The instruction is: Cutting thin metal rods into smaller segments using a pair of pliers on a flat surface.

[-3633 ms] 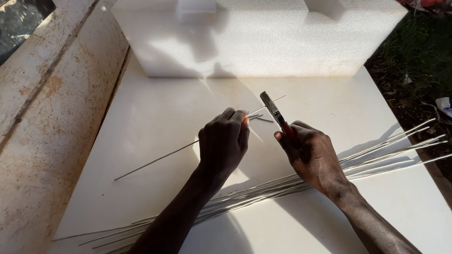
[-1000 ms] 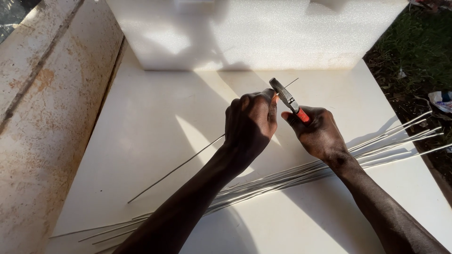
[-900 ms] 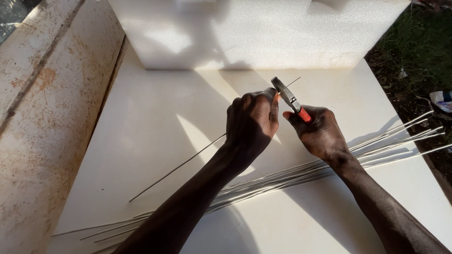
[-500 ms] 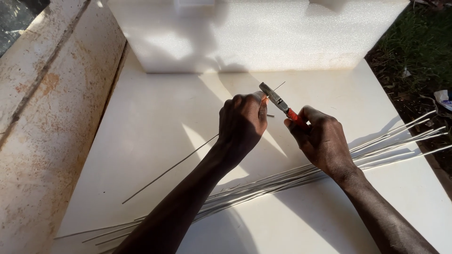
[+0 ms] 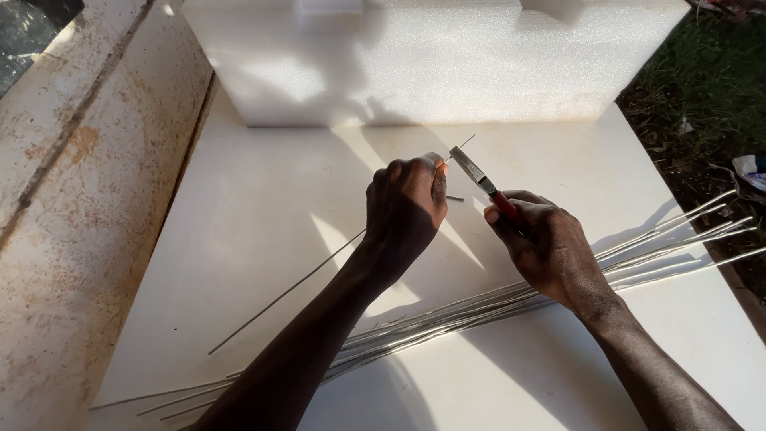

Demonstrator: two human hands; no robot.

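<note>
Gripping a thin metal rod (image 5: 291, 289), the left hand (image 5: 404, 209) is clenched around it near its far end, and the rod slants from the near left up across the white board (image 5: 239, 215) to a tip poking out just past the knuckles. Right beside it, the right hand (image 5: 549, 249) is closed around the red handles of a pair of pliers (image 5: 481, 179), whose grey nose points far-left and meets the rod's tip; whether the nose is actually biting the metal, I can't tell from here. Just beneath the pliers, a short offcut (image 5: 455, 198) lies on the board. Nearer, under both forearms, a long bundle of rods (image 5: 479, 307) stretches from near left to far right, its ends overhanging the right edge. Beyond the hands stands a big white foam block (image 5: 431, 64). Left of the board runs a rusty, pale wall (image 5: 72, 183); to the right, grass (image 5: 710, 80) and bare dirt.
</note>
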